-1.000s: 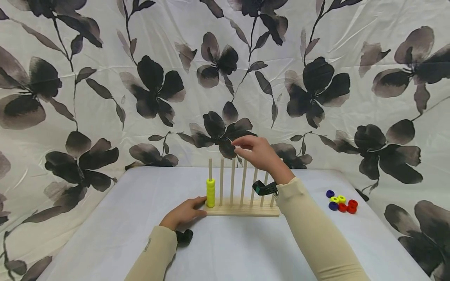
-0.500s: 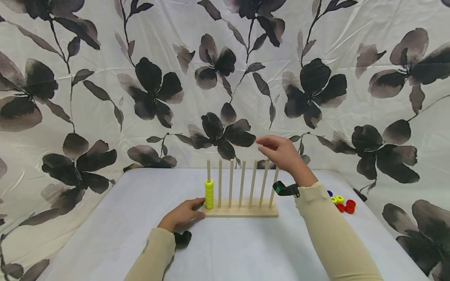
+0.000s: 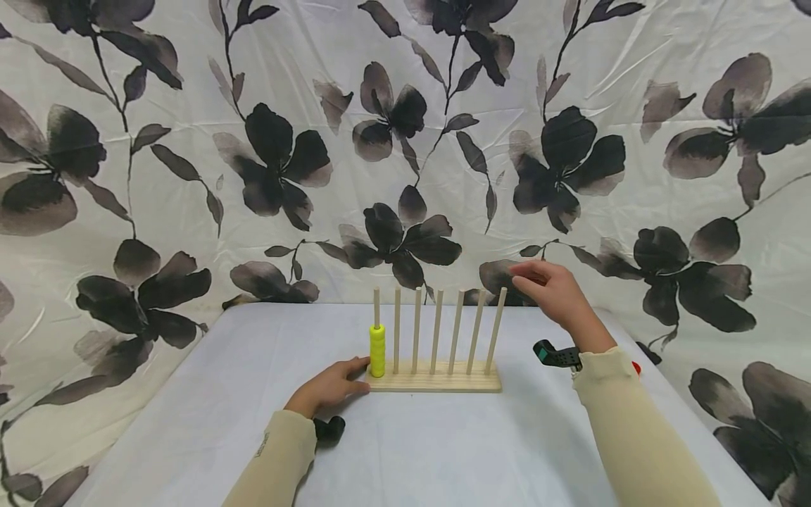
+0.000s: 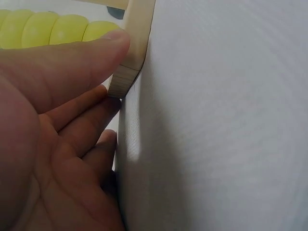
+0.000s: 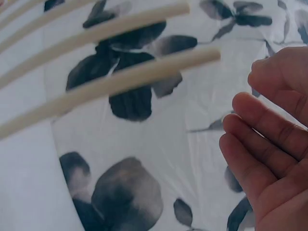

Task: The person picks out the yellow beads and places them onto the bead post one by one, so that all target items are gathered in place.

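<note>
A wooden peg stand (image 3: pixel 437 384) with a row of several upright pegs stands on the table. On its leftmost peg is a stack of yellow rings (image 3: pixel 376 351), which also shows beside the thumb in the left wrist view (image 4: pixel 41 31). My left hand (image 3: pixel 329 386) holds the stand's left end, thumb at the near edge and fingers at the far side. My right hand (image 3: pixel 557 292) is raised in the air to the right of the rightmost peg (image 3: pixel 497 331). The right wrist view shows its fingers (image 5: pixel 260 159) loosely bent, with nothing between them and the thumb.
A red ring (image 3: pixel 636 367) peeks out behind the right sleeve (image 3: pixel 633 422), which hides the other loose rings there. A white cloth covers the table (image 3: pixel 431 451). Behind it hangs a floral-printed curtain (image 3: pixel 481 197).
My right hand has moved right, from above the middle pegs to past the rightmost one, and its sleeve now covers most of the loose rings. My left hand has stayed on the stand.
</note>
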{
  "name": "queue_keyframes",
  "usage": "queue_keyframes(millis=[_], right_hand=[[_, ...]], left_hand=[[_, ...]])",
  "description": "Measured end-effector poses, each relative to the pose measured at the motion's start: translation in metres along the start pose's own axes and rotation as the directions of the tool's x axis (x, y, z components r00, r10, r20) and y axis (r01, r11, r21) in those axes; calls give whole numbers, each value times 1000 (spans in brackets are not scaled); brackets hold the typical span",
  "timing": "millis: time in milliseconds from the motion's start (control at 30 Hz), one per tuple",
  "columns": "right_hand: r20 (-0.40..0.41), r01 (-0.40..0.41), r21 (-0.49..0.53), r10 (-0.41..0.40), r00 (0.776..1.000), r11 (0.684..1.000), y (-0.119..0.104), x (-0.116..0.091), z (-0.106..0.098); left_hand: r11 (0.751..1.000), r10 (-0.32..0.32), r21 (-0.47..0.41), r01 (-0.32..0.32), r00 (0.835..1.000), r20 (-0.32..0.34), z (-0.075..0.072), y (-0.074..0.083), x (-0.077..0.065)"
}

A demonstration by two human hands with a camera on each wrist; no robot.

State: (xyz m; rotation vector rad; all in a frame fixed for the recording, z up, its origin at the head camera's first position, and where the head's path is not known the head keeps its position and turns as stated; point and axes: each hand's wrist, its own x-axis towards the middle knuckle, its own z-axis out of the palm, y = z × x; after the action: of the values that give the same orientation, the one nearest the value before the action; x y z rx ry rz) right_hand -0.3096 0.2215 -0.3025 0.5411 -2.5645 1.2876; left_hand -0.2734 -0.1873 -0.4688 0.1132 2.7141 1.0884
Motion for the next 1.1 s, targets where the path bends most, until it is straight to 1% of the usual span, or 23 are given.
queue_keyframes(millis=[133,367,533,600,833,1000,1100], right_hand=[[-8,-44,2,44,999,999,17,-7,-8],[-14,-129,-60,129,992,990,41,-20,-21],[7,-148,-94,149,989,984,57,-26,-27],[15,-160,-92,162,987,983,62,-29,-30],[21,-226,-85,229,973,970,80,-39,-35],[23,-275,-124,280,960,953,95,-46,-38],[23,-286,-145,292,956,947,105,-49,-40]], left_hand=[[1000,0,7,0,1000,2,0,2,-1],[1000,9,2,-9,1000,13,-2,3,-1],[1000,8,2,-8,1000,21,-1,1,1],[1000,10,2,-10,1000,19,-1,1,0],[1000,7,3,-7,1000,11,1,1,0],[1000,-8,4,8,1000,9,1,2,0],[1000,-17,4,17,1000,12,1,2,0]])
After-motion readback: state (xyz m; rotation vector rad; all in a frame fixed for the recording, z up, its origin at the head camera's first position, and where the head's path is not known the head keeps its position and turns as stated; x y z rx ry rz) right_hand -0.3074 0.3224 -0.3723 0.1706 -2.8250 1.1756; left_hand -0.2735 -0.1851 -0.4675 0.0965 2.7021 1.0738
